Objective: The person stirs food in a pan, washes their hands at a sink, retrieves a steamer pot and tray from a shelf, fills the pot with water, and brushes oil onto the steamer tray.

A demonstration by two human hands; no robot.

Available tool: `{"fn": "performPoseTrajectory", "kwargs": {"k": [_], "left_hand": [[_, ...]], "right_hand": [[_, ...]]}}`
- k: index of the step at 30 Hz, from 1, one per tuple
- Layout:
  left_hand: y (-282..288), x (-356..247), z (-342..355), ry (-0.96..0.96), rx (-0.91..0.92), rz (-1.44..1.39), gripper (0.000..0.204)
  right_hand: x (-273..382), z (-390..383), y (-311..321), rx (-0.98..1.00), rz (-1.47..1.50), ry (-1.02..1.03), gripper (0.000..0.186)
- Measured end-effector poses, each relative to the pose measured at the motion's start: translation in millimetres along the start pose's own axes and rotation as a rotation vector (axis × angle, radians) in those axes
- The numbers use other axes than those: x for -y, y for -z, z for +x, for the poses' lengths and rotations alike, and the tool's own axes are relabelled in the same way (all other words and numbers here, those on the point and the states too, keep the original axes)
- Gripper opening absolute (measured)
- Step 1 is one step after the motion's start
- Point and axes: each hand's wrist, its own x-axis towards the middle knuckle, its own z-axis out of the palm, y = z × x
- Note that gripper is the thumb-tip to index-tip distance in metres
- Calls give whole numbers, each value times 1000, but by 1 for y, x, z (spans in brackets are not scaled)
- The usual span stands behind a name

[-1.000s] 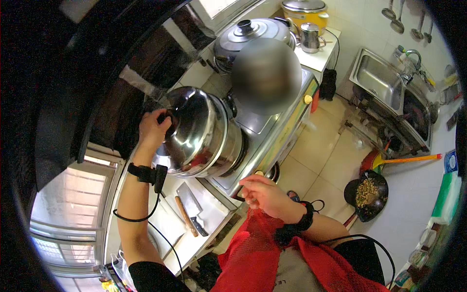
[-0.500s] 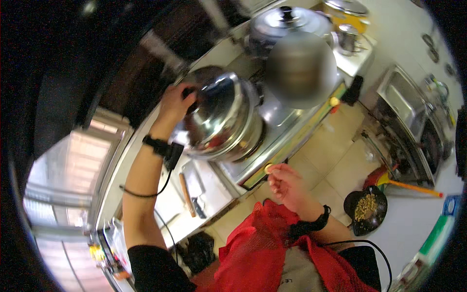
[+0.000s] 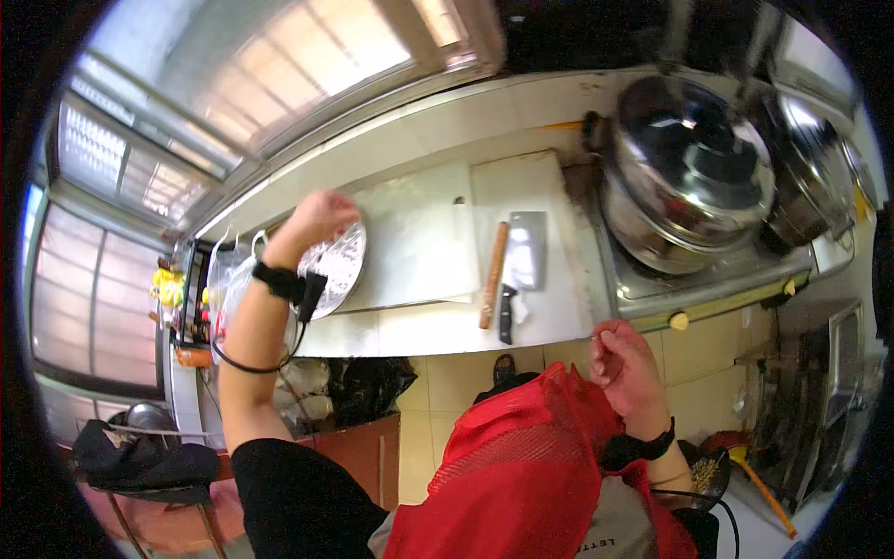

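My left hand (image 3: 324, 218) reaches to the back rim of a round, pale, patterned plate (image 3: 343, 270) at the counter's left. Its fingers point down and blur, so whether they grip the rim is unclear. Low in front of the counter edge, beside the stove, my right hand (image 3: 626, 368) hangs with curled fingers and nothing visible in them. A cleaver (image 3: 528, 252) lies on the counter between the hands, next to a wooden rolling pin (image 3: 494, 275) and a black-handled knife (image 3: 507, 312). The large lidded steel pot (image 3: 684, 177) stands on the stove, away from both hands.
A pale board (image 3: 414, 238) lies right of the plate. Another lidded pot (image 3: 808, 172) is at the far right. Stove knobs (image 3: 679, 321) stick out from the front edge. Plastic bags (image 3: 228, 279) sit at the counter's left end; a black bag (image 3: 372, 387) lies below.
The view has swung left. My left hand has left the pot's lid area and moved to the plate. My right hand has come away from the stove knob.
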Motion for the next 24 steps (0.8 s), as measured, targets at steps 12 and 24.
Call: {"fn": "performPoseTrajectory", "kwargs": {"k": [12, 24], "left_hand": [[-129, 312, -40, 725, -307, -1545, 26], [-134, 302, -47, 551, -366, -1682, 16]], "right_hand": [[-154, 181, -176, 289, -777, -354, 28], [-244, 284, -253, 20, -864, -288, 27]]}}
